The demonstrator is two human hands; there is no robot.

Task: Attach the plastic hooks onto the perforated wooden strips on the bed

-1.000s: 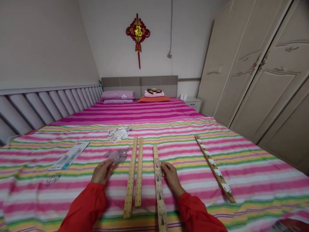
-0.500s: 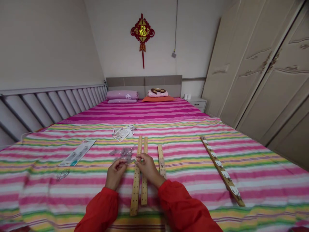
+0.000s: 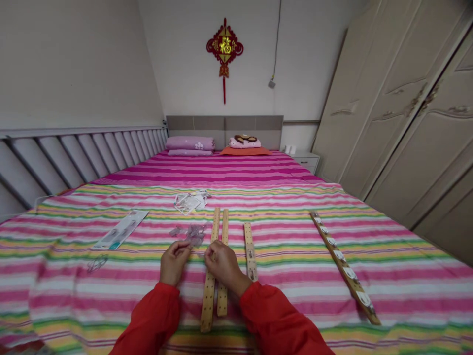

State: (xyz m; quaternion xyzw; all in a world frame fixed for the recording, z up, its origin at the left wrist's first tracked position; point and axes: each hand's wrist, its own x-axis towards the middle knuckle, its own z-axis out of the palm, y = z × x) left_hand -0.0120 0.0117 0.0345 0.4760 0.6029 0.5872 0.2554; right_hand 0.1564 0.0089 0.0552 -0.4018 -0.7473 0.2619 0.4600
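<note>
My left hand (image 3: pixel 174 262) is closed in a pinch beside a heap of small clear plastic bags (image 3: pixel 195 233); what its fingers hold is too small to make out. My right hand (image 3: pixel 223 266) is also pinched, above two long wooden strips with rows of holes, the left strip (image 3: pixel 207 303) and the shorter right strip (image 3: pixel 222 300). A tiny pale, see-through bit shows at its fingertips, its kind unclear. Right of that hand lies a third holed strip (image 3: pixel 249 241) with small pieces on it, partly hidden by my sleeve.
Far right lies a wooden strip (image 3: pixel 345 271) carrying several white round pieces on cards. A long printed pack (image 3: pixel 121 230) and thin metal rings (image 3: pixel 97 263) lie at left. White cards (image 3: pixel 190 202) sit farther back. Everything rests on a striped bedspread (image 3: pixel 281 301).
My hands have drawn slightly apart, the right one lower and nearer me over the strips. The whole view has shifted a little. Both hands stay pinched.
</note>
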